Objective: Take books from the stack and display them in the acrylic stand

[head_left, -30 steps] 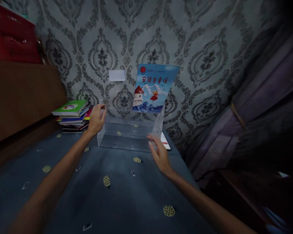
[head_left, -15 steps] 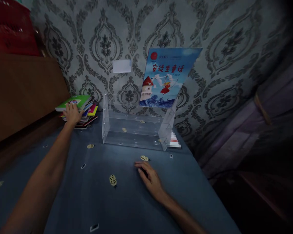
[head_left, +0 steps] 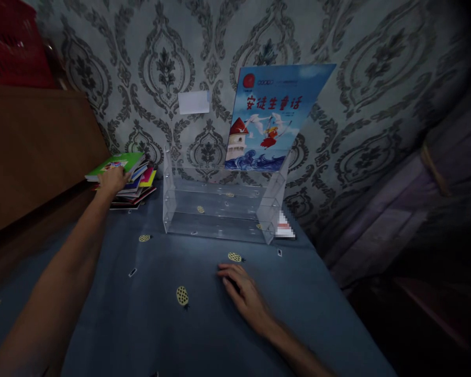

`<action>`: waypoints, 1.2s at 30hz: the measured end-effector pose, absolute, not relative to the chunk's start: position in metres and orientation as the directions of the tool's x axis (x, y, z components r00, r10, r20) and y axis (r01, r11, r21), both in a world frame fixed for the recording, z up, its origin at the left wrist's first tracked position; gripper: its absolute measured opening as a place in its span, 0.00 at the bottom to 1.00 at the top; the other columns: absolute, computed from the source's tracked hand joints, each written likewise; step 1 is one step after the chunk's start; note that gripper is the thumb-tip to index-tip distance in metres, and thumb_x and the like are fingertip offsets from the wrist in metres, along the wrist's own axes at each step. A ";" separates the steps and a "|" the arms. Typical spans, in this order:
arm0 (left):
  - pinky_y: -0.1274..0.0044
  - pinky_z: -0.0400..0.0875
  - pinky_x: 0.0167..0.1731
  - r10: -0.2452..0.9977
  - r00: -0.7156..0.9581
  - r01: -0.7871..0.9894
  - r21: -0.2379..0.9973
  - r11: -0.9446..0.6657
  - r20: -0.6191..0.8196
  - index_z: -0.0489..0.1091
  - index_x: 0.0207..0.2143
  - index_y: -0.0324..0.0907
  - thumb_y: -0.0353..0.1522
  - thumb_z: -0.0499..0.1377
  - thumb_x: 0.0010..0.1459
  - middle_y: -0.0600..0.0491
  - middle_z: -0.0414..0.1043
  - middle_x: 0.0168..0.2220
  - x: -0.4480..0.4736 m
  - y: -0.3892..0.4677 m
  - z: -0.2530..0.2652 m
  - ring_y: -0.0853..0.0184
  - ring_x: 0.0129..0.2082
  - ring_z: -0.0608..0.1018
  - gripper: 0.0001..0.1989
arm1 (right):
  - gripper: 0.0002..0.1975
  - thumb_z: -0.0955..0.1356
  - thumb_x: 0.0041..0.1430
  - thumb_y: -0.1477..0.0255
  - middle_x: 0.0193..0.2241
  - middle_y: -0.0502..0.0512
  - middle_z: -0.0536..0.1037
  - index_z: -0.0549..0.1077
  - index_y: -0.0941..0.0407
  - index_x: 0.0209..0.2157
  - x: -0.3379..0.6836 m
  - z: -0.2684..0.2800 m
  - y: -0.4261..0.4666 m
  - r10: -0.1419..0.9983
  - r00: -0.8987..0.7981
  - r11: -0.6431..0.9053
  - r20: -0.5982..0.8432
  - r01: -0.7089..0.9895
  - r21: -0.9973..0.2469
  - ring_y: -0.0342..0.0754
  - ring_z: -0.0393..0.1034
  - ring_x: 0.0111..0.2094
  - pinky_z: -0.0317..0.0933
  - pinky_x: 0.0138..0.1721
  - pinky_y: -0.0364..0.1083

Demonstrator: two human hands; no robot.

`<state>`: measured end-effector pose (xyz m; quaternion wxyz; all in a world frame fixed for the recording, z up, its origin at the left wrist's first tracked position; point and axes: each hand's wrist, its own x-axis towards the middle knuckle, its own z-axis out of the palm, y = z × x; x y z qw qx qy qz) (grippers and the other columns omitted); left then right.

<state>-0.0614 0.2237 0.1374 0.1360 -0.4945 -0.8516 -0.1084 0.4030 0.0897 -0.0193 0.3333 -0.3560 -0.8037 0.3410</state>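
At the left back, my left hand (head_left: pixel 113 180) is at the near edge of a green book (head_left: pixel 121 161), the top one of a messy pile of books (head_left: pixel 137 189). Its fingers are curled in and closed on that edge; some fingertips are hidden. My right hand (head_left: pixel 245 293) is low over the blue tablecloth with nothing in it, its fingers stretched out and a little apart. Beyond it stands a clear acrylic tiered rack (head_left: pixel 215 225). A blue storybook (head_left: pixel 269 120) with a red-roofed tower on its cover stands upright at the rack's back right.
A wooden cabinet (head_left: pixel 35 157) with a red bag (head_left: pixel 15 47) on it borders the table (head_left: pixel 113 324) on the left. Patterned wallpaper with a white paper label (head_left: pixel 193 102) is behind the rack. A tied curtain (head_left: pixel 400 183) hangs at the right.
My left hand has shifted from lying spread on the green book's cover to curling its fingers at the near edge. My right hand has barely moved. The camera view has shifted slightly.
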 end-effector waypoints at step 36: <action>0.56 0.65 0.54 0.898 -0.293 0.921 -0.156 0.357 0.328 0.63 0.63 0.36 0.33 0.47 0.67 0.35 0.69 0.59 -0.065 0.176 0.135 0.45 0.58 0.72 0.24 | 0.13 0.61 0.68 0.68 0.49 0.61 0.79 0.76 0.53 0.42 0.403 -0.028 0.094 0.780 -0.532 0.550 0.329 0.334 -0.766 0.56 0.72 0.52 0.66 0.55 0.59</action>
